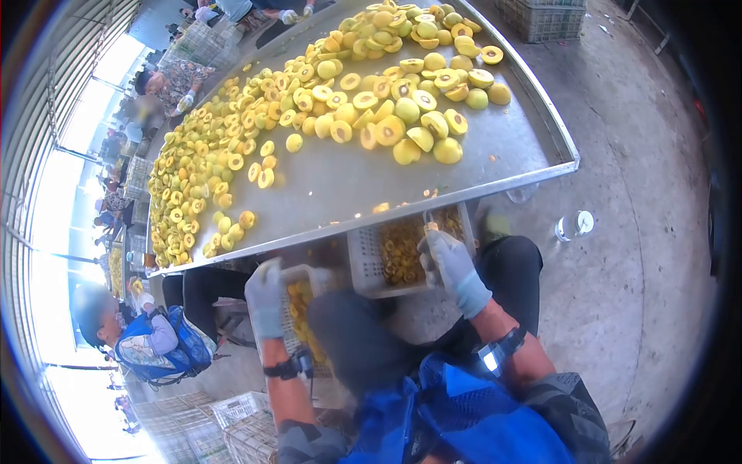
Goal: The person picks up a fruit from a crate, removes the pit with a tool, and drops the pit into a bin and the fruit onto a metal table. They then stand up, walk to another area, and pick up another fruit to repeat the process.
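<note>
My right hand [450, 261], in a pale glove, is closed around a slim metal-tipped tool [430, 223] pointing up toward the table's near edge. Its exact kind is too small to make out. Below that hand sits a white crate [367, 263] holding cut yellow fruit pieces [402, 251]. My left hand [265, 298], gloved too and blurred, hovers by the left rim of another white crate [315, 277] with yellow pieces in it. Its fingers are smeared, and I see nothing in them. Halved yellow stone fruits [390, 130], many showing brown centres, lie heaped on the metal table [325, 189].
A raised metal rim [495, 184] borders the table. To my left sits a co-worker in a blue vest [166, 348]; another person [166, 85] works across the table. A clear cup [574, 225] is on the floor at right. Stacked crates [545, 19] stand behind.
</note>
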Available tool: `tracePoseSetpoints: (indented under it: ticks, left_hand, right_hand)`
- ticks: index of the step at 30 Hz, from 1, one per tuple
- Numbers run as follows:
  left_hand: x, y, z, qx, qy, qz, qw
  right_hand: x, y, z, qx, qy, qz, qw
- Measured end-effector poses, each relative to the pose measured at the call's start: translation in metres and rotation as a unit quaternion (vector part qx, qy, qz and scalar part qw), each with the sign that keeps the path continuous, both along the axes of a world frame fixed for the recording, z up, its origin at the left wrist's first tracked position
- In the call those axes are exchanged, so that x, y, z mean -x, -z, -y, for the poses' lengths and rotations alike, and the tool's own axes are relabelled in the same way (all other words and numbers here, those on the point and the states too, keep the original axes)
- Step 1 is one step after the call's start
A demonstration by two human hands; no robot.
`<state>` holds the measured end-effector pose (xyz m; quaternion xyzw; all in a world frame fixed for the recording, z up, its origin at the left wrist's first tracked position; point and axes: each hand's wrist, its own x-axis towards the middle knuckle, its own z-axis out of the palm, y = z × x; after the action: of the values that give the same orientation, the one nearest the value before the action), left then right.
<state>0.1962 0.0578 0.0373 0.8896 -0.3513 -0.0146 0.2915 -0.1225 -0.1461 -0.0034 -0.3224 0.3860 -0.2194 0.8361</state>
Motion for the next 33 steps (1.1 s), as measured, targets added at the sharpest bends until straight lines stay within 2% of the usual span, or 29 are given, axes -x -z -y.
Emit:
tracePoseSetpoints:
  ticks: [2,3,4,5,7,9,12,13,15,16,18,19,20,21,24,25,27,30,33]
  left_hand:
    - [0.034,-0.01,0.078,-0.045,0.06,0.05,0.996]
    - [0.036,0.002,0.113,-0.017,0.149,0.02,0.988]
    - [0.048,0.013,0.152,0.046,0.188,-0.051,0.98]
    - [0.063,0.012,0.188,0.027,0.22,-0.062,0.973]
    - [0.069,0.048,0.254,0.05,0.318,-0.013,0.947]
    - [0.079,0.08,0.306,0.009,0.312,0.027,0.95]
    - [0.102,0.082,0.332,-0.131,0.252,0.124,0.951]
    - [0.101,0.08,0.338,-0.146,0.251,0.123,0.949]
    - [0.097,0.08,0.342,-0.18,0.249,0.118,0.944]
    - [0.09,0.079,0.336,-0.162,0.265,0.006,0.95]
    - [0.073,0.057,0.321,-0.117,0.283,-0.218,0.927]
    - [0.072,0.048,0.309,-0.024,0.293,-0.355,0.888]
    - [0.077,0.035,0.285,0.068,0.292,-0.482,0.823]
    - [0.083,0.027,0.261,0.16,0.28,-0.596,0.735]
    - [0.105,0.026,0.201,0.308,0.249,-0.702,0.592]
    - [0.115,0.022,0.187,0.339,0.226,-0.715,0.569]
    - [0.139,0.012,0.163,0.401,0.178,-0.735,0.518]
    - [0.151,0.017,0.139,0.429,0.201,-0.74,0.478]
    - [0.159,0.021,0.128,0.411,0.2,-0.726,0.514]
  right_hand:
    - [-0.003,0.005,0.001,0.017,0.015,-0.002,1.0]
    - [-0.005,0.014,0.0,0.038,0.028,-0.005,0.999]
    - [-0.006,0.018,0.0,0.059,0.041,-0.008,0.997]
    - [-0.005,0.017,0.001,0.054,0.048,-0.011,0.997]
    - [-0.002,0.013,0.005,0.047,0.06,-0.016,0.997]
    - [0.002,0.014,0.008,0.047,0.069,-0.009,0.996]
    - [0.006,0.017,0.013,0.046,0.081,-0.014,0.996]
    - [0.007,0.018,0.015,0.042,0.086,-0.019,0.995]
    - [0.01,0.014,0.018,0.046,0.08,-0.006,0.996]
    - [0.013,0.013,0.016,0.047,0.075,-0.002,0.996]
    - [0.016,0.015,0.017,0.055,0.065,0.003,0.996]
    - [0.016,0.016,0.018,0.059,0.061,0.008,0.996]
    - [0.015,0.018,0.019,0.093,0.06,0.004,0.994]
    - [0.015,0.021,0.019,0.125,0.057,0.0,0.99]
    - [0.012,0.012,0.011,0.202,0.012,-0.004,0.979]
    - [0.011,0.002,0.008,0.225,-0.009,-0.002,0.974]
    - [0.012,-0.024,0.002,0.168,-0.079,-0.032,0.982]
    - [0.007,-0.037,-0.012,0.153,-0.118,-0.044,0.98]
    - [0.004,-0.039,-0.024,0.202,-0.114,-0.065,0.971]
